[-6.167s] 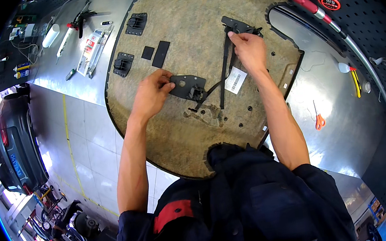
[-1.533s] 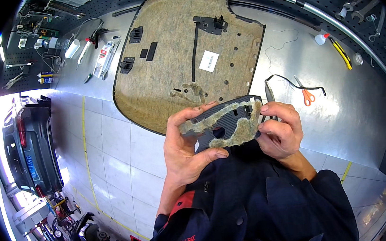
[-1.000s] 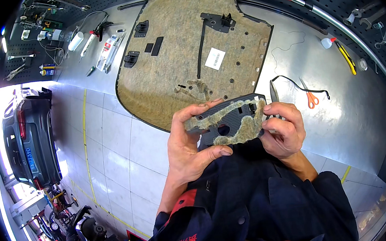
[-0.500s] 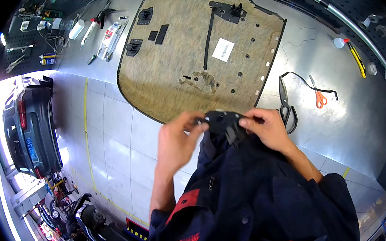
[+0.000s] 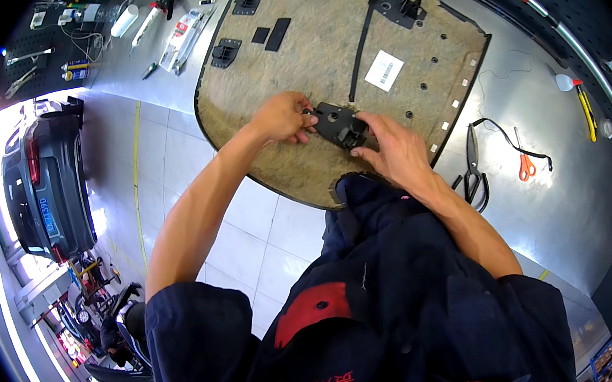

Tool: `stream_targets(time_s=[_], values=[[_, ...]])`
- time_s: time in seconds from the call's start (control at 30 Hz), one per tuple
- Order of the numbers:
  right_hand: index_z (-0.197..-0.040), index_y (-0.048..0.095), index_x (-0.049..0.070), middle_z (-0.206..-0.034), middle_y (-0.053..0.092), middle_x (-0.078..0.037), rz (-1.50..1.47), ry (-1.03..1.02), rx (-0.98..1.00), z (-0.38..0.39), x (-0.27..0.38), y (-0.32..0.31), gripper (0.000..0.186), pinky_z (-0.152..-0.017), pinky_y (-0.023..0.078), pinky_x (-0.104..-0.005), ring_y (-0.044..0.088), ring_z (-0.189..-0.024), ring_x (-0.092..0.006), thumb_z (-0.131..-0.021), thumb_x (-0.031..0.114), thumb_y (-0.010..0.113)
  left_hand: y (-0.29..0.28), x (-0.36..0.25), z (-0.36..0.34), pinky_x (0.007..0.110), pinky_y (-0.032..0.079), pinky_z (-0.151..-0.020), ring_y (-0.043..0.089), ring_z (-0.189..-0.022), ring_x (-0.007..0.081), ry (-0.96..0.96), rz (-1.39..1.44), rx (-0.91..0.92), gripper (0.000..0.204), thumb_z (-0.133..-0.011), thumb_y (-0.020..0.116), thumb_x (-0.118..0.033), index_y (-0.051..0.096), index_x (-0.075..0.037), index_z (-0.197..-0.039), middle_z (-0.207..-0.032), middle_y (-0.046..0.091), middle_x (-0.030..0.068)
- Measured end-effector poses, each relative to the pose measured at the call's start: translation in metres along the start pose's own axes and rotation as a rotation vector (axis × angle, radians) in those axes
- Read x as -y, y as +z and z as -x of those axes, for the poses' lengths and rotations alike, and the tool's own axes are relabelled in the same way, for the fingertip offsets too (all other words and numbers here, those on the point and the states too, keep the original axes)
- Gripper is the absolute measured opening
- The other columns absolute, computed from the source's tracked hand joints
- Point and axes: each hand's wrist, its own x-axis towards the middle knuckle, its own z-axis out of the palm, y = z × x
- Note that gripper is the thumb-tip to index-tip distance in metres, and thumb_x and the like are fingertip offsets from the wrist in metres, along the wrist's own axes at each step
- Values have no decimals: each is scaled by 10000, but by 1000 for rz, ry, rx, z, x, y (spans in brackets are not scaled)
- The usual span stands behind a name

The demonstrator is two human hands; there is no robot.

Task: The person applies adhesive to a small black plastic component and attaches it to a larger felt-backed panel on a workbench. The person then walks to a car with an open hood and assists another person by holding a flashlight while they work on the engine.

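A black plastic bracket (image 5: 336, 121) with a raised clip part lies against the near part of a brown felt-backed panel (image 5: 319, 38). My left hand (image 5: 287, 120) pinches its left end between thumb and fingers. At the other end, my right hand (image 5: 389, 147) grips the raised part, thumb below and fingers above. A similar black bracket (image 5: 397, 7) is fixed farther up the panel, with a black strip (image 5: 362, 52) running down from it. Beside the strip is a white label (image 5: 384, 70). Whatever lies under the held bracket is hidden.
Large black-handled shears (image 5: 474, 172) and orange-handled scissors (image 5: 526, 164) lie on the metal bench to the right, near a yellow cutter (image 5: 587, 114). A caulking gun (image 5: 154, 16) and a white bottle (image 5: 124, 21) are at the far left. A car (image 5: 49, 186) stands beyond the bench.
Both hands have carried the bracket forward, from close to my body onto the near part of the panel. The view has shifted, so the bench things appear farther right.
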Motion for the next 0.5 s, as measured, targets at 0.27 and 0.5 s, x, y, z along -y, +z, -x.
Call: stream_targets(time_s=[0.27,0.5], values=[[-1165,706,98,-978,646,-73,0,-61,12,-9,-1,8,313,-694,567,-427,691,-839,-319,-859,144,755,2,-15,2,483,552,-816,726,-926,365,121,-752,-246,440,-817,816,-494,751,-63,-875,-876,747,165],[-1159,726,99,-962,648,-54,35,-86,-46,-10,-8,11,311,-687,563,-403,683,-842,-284,-849,113,755,6,-16,-1,467,563,-807,735,-916,355,146,-852,-247,457,-815,807,-533,770,-81,-866,-859,753,155]])
